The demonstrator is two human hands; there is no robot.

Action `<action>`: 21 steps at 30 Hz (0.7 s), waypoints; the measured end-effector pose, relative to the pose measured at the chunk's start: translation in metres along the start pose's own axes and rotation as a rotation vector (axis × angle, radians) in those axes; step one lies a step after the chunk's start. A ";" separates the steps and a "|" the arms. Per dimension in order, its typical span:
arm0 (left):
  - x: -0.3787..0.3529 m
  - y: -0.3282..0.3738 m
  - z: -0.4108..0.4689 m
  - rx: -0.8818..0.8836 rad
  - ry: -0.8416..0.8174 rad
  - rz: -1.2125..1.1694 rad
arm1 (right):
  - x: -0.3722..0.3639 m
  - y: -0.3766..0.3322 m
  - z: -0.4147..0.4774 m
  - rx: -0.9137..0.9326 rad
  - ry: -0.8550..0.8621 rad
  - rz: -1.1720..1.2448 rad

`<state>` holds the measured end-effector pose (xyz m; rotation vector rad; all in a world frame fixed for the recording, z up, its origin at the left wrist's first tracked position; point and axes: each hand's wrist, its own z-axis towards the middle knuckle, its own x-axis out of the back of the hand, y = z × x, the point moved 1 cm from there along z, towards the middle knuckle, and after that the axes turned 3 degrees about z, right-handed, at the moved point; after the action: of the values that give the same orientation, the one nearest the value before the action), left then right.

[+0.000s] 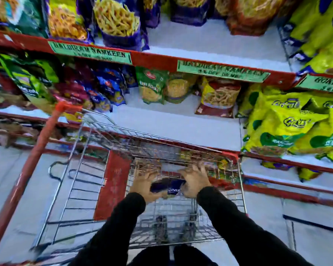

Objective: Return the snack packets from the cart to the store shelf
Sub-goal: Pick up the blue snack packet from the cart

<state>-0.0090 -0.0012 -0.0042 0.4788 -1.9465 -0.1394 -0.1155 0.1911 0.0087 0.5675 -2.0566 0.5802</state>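
Both my hands reach down into the wire cart (79, 169). Between them lies a dark blue snack packet (168, 186) near the cart's far end. My left hand (143, 184) grips its left side and my right hand (195, 181) grips its right side, fingers spread over it. The frame is blurred, so the packet's print is unreadable. Beyond the cart stands the store shelf (190, 121), with a bare white stretch in the middle of the board directly ahead. The shelf above (215, 41) also has a bare white stretch.
Green, red and blue packets (104, 87) crowd the middle shelf's left side, and yellow packets (288, 127) pile at its right. The cart's red handle bar (33, 160) runs diagonally on the left. A red panel (112, 185) hangs inside the cart. Grey floor lies around it.
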 end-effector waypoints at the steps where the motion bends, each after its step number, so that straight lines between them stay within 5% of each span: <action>1: -0.007 -0.005 0.000 0.027 -0.089 0.009 | -0.003 -0.001 0.002 -0.007 -0.024 -0.047; 4: -0.020 -0.016 0.001 0.141 -0.167 -0.051 | -0.014 -0.005 0.011 -0.019 0.005 -0.116; 14: -0.016 -0.028 0.000 0.195 0.103 -0.210 | 0.005 -0.007 0.006 -0.078 0.179 -0.113; 21: 0.036 -0.023 -0.037 0.161 0.445 -0.511 | 0.062 0.002 -0.029 0.026 0.316 0.324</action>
<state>0.0178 -0.0323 0.0346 1.0189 -1.3750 -0.1845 -0.1289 0.1991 0.0756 0.1410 -1.8491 0.8296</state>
